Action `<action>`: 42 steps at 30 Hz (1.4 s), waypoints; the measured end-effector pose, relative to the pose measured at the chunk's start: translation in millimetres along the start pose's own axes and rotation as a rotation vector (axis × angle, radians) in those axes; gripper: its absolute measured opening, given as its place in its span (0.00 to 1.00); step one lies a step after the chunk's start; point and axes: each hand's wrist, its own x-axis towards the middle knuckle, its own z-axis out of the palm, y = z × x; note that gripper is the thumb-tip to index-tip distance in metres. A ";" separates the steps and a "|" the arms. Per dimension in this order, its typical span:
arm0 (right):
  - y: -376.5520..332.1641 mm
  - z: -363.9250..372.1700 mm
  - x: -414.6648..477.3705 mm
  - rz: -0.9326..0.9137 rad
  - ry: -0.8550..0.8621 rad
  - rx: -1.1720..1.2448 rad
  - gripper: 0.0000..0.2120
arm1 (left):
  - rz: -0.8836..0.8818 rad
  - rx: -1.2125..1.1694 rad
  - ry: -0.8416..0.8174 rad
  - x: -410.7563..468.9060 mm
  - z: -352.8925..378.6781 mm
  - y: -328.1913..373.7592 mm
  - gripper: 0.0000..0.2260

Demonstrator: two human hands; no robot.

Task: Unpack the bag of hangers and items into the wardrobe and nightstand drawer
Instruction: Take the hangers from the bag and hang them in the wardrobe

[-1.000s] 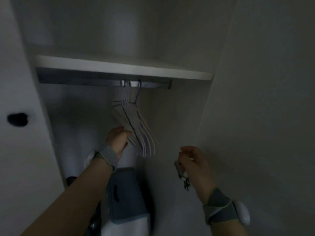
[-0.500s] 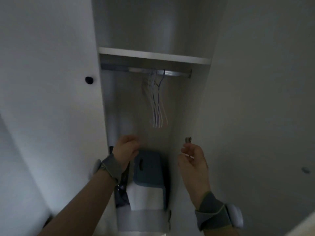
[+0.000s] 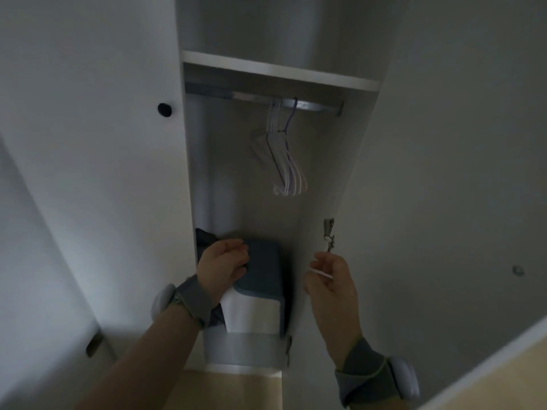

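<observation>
Inside the wardrobe [image 3: 322, 173], hangers [image 3: 282, 161] bunched on the rail [image 3: 313, 105].
Below them the left hand [image 3: 222, 263] hangs slack and empty before a blue-lidded box [image 3: 263, 270]; the right hand [image 3: 328, 279], near the door hinge [image 3: 328, 233], pinches a small white item [image 3: 321, 273].

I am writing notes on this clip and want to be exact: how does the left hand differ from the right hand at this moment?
The left hand is in front of the blue-lidded box low in the wardrobe; the right hand is in open air below the door hinge. Whether the left hand grips the box is unclear; the right hand pinches a thin white strip. Both are loosely curled and wear grey wristbands.
</observation>
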 end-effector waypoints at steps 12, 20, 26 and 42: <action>-9.5 -3.0 -33.5 -0.013 -0.341 0.106 0.14 | 0.085 0.008 0.288 -95.4 -19.8 -1.0 0.12; -4.1 -80.4 -74.6 -0.047 -0.686 0.127 0.15 | 0.120 -0.093 0.611 -210.3 33.6 -60.6 0.12; -2.6 -133.8 -93.8 -0.016 -0.779 0.137 0.15 | 0.164 -0.051 0.740 -276.9 68.7 -68.7 0.11; -85.3 -219.0 -15.8 -0.270 -0.477 0.382 0.13 | 0.322 0.077 0.457 -271.3 160.0 -23.9 0.12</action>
